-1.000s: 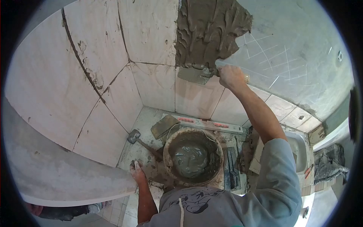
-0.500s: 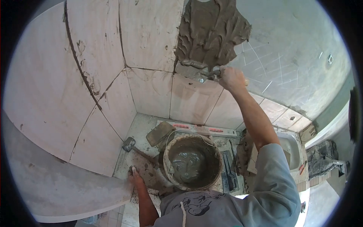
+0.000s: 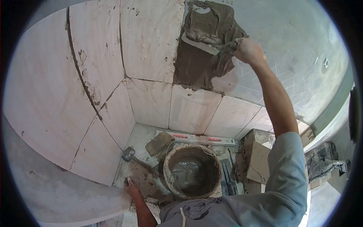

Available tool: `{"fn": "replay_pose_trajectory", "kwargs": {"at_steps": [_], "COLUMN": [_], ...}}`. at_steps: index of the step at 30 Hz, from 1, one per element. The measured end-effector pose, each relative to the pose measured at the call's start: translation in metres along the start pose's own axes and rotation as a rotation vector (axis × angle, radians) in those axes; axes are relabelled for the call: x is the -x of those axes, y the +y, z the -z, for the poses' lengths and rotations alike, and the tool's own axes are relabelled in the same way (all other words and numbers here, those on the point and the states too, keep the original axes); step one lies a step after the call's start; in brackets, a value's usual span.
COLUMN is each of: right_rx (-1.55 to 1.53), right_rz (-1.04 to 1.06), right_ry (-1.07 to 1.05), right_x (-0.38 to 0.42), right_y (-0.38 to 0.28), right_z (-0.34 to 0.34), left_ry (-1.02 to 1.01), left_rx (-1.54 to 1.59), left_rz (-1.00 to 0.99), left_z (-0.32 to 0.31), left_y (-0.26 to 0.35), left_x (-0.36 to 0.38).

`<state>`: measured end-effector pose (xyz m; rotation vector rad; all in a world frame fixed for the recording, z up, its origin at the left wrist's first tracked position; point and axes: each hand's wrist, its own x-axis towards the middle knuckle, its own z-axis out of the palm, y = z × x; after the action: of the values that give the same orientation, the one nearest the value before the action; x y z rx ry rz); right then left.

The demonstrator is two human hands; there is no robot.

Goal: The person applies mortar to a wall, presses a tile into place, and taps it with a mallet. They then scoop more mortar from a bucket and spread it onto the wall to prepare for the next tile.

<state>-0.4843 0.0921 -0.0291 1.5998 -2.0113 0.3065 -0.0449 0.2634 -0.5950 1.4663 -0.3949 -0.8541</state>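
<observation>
My right hand [image 3: 248, 51] is closed around the handle of a trowel [image 3: 201, 46]. The trowel's flat blade lies against the wall in grey mortar [image 3: 193, 67], with a thick ridge piled along its upper edge. Below the blade the mortar is spread smooth; above and to the right it stays lumpy. Low on the left, my left hand [image 3: 131, 188] rests at the edge of the dirty counter [image 3: 141, 178], fingers partly visible and apart. A bucket [image 3: 169, 181] of wet mortar stands in front of my body.
Pale tiles [image 3: 149, 102] cover the left and lower wall. On the counter are a hammer [image 3: 129, 154], a tile piece [image 3: 159, 143], a spirit level [image 3: 215, 140] and a dark flat tool [image 3: 228, 178]. Boxy pieces [image 3: 258, 162] and a black plastic bag [image 3: 323, 162] lie to the right.
My right hand has swept the trowel upward along the wall, leaving smooth mortar below and pushing a ridge ahead. My left hand stays by the counter edge; the view has shifted slightly.
</observation>
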Motion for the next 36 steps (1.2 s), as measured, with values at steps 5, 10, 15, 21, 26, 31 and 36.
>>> {"fn": "replay_pose_trajectory", "kwargs": {"at_steps": [5,10,15,21,26,31,36], "right_rx": [0.135,0.166,0.402,0.298,0.115,-0.138,-0.510], "right_rz": [-0.003,-0.031,0.110,0.065,0.248,-0.056,-0.214], "right_ry": [0.012,0.128,0.027,0.321,0.301,-0.354,-1.002], "right_x": [-0.030,-0.058,-0.060,-0.040,0.064,0.221,0.362], "right_y": [0.015,0.027,0.020,0.045,0.050,0.041,-0.011], "right_z": [0.027,0.059,0.109,0.112,0.058,-0.036,-0.074], "left_ry": [0.026,0.060,0.033,0.048,-0.073,-0.133,-0.218], "left_rx": [-0.055,-0.037,-0.109,-0.047,-0.083,-0.168,-0.290], "left_rz": [0.000,-0.031,0.016,0.053,0.085,0.197,0.221], "left_z": [0.007,0.020,0.027,0.025,0.037,0.037,0.030], "left_y": [-0.005,-0.011,-0.004,0.011,0.012,0.031,0.034], "left_x": [0.008,0.010,0.014,0.030,0.037,0.034,0.014]}}
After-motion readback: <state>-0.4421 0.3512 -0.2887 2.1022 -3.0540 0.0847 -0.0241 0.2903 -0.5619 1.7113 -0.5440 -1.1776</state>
